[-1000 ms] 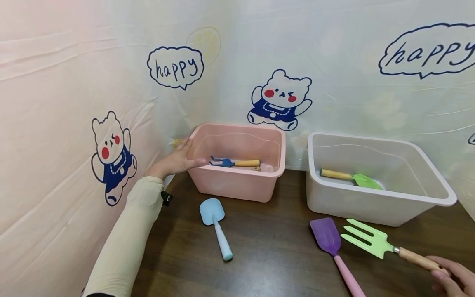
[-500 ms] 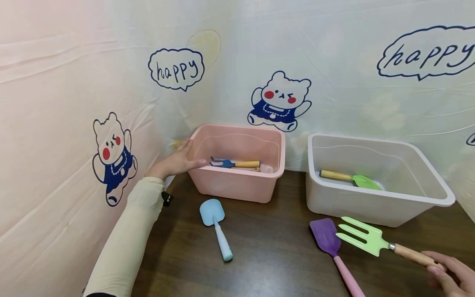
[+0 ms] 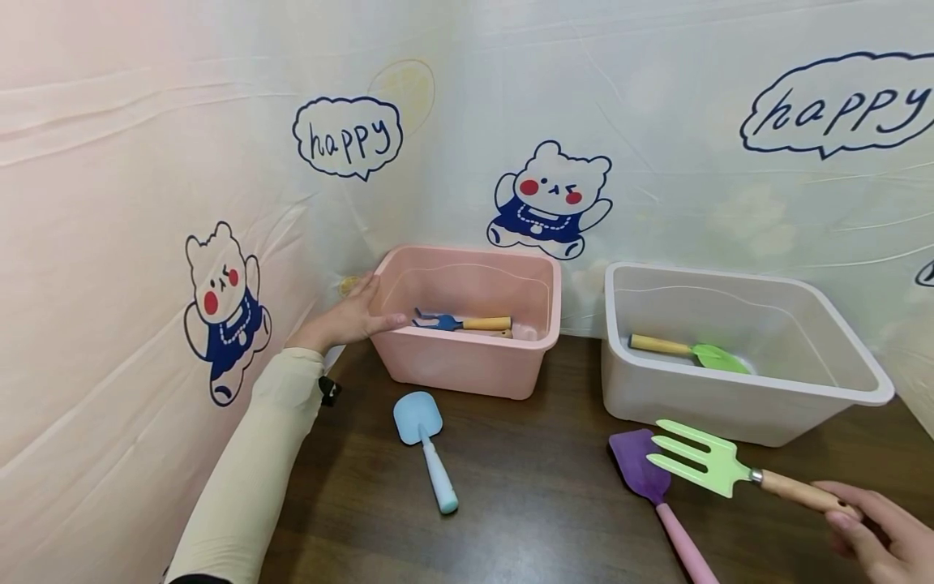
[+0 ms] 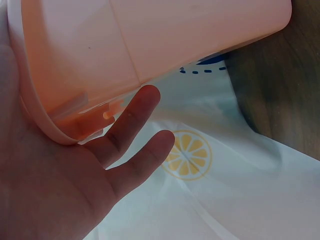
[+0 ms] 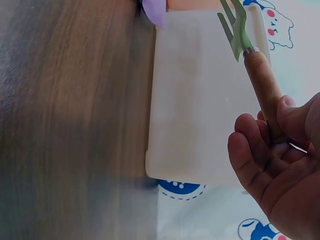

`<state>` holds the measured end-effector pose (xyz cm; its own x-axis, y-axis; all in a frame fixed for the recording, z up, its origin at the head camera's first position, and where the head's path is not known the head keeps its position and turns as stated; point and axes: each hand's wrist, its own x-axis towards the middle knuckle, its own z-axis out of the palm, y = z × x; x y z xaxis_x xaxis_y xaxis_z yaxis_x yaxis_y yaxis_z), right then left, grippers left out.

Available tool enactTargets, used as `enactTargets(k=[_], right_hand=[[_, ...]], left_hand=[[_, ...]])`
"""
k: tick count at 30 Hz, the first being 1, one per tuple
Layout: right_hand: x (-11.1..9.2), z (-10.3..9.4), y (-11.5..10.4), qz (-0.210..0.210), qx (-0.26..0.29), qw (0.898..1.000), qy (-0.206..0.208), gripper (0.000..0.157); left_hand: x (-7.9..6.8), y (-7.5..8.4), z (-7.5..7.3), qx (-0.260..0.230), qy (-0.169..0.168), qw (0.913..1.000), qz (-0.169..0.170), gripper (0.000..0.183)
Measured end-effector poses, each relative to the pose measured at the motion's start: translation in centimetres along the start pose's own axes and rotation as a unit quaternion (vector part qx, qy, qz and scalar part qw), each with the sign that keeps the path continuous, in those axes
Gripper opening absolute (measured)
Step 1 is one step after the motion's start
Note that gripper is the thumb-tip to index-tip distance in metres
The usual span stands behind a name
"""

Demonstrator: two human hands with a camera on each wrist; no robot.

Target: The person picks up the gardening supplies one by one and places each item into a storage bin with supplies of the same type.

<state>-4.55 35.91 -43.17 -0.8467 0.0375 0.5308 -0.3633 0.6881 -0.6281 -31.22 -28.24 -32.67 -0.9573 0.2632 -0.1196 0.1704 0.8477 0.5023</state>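
My left hand rests on the left end of a pink tub, its thumb over the front rim. In the left wrist view, two fingers extend loosely outside the tub's wall. With my right hand I grip the wooden handle of a light green garden fork by its end. The fork's tines hang over a purple shovel with a pink handle and hide part of its blade. A light blue shovel lies on the table before the pink tub.
A pale grey tub stands at the right, holding a green trowel with a yellow handle. Inside the pink tub lies a blue hand rake, with another wooden handle partly visible beneath it. Printed cloth hangs behind and along the left side.
My right hand has carried the garden fork leftward and slightly up, so its tines now overlap the purple shovel's blade. My left hand stays on the pink tub.
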Motion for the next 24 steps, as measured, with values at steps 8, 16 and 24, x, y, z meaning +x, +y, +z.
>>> enactTargets(k=[8, 16, 24], right_hand=[[0.7, 0.3, -0.9, 0.009, -0.009, 1.000, 0.002, 0.060], [1.3, 0.3, -1.6, -0.004, -0.010, 1.000, 0.003, 0.060], [2.0, 0.1, -2.5, 0.006, -0.007, 1.000, -0.010, 0.051]], left_hand=[[-0.2, 0.2, 0.0, -0.004, -0.001, 1.0000, -0.005, 0.118], [-0.2, 0.3, -0.1, -0.007, -0.002, 1.0000, -0.004, 0.113], [-0.2, 0.2, -0.1, -0.007, -0.001, 1.0000, -0.001, 0.111]])
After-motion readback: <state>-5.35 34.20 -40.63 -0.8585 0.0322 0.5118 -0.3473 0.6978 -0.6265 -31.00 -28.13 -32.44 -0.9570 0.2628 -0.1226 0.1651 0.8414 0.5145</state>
